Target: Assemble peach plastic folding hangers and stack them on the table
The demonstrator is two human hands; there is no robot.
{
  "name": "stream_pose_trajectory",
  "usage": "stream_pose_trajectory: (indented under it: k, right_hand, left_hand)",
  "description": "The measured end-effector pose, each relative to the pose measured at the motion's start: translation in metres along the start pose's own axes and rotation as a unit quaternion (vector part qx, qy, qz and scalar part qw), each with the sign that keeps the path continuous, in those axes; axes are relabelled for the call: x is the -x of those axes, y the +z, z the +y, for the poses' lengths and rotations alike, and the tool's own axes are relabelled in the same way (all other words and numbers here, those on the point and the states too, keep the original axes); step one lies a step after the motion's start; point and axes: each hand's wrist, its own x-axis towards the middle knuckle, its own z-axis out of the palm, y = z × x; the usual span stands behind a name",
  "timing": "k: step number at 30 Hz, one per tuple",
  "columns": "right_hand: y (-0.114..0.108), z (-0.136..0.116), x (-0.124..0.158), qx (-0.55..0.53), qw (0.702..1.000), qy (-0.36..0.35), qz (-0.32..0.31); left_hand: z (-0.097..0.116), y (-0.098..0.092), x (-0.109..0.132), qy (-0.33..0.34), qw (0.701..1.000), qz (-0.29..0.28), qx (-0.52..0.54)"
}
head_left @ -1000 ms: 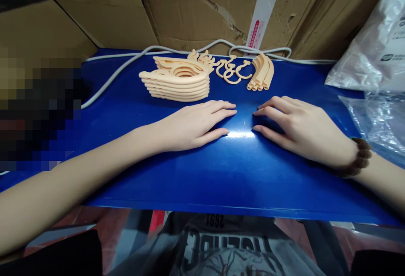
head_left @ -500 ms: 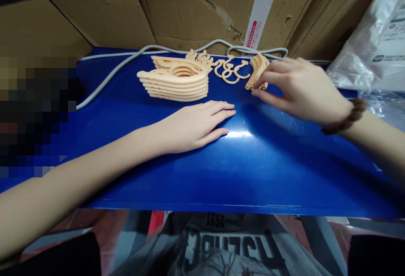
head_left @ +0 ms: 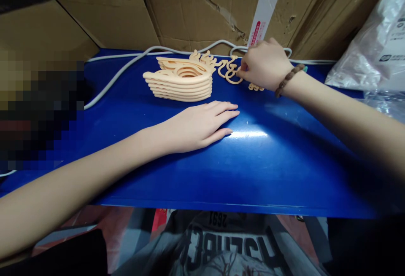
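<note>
Resting the left hand [head_left: 202, 127] palm down on the blue tabletop [head_left: 196, 179], with thumb and fingers slightly apart. Holding the right hand [head_left: 265, 66] farther back, with thumb and fingertip drawn close together, just beside the peach plastic hooks [head_left: 233, 82]; cannot tell whether clamped on one. Leaving only open peach tube ends [head_left: 255, 87] visible beneath the right palm. Seeing stacked hanger frames [head_left: 182, 88] beyond and left of the left fingers, flame-shaped pieces [head_left: 207, 58] between stack and hooks, and white cable [head_left: 157, 48] behind the right fingers.
</note>
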Motion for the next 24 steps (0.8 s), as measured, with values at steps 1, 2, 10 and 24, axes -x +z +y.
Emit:
stream_pose_trajectory:
  k: [1,2,10,24]
  right_hand:
    - [0.0,-0.003,-0.001,0.0,1.0,0.003,-0.006]
    - [0.001,-0.005,-0.002,0.001,1.0,0.011,-0.012]
    - [0.001,-0.004,-0.007,-0.053,0.997,0.047,-0.014]
    - [-0.007,0.004,0.079,-0.151,0.98,-0.048,0.122]
  left_hand:
    - [0.0,0.0,0.0,0.001,1.0,0.001,0.0]
    - [0.0,0.0,0.0,0.002,1.0,0.002,0.0]
    - [-0.001,0.001,0.0,0.002,1.0,0.0,-0.004]
    - [0.005,0.005,0.004,-0.024,0.985,0.075,0.155]
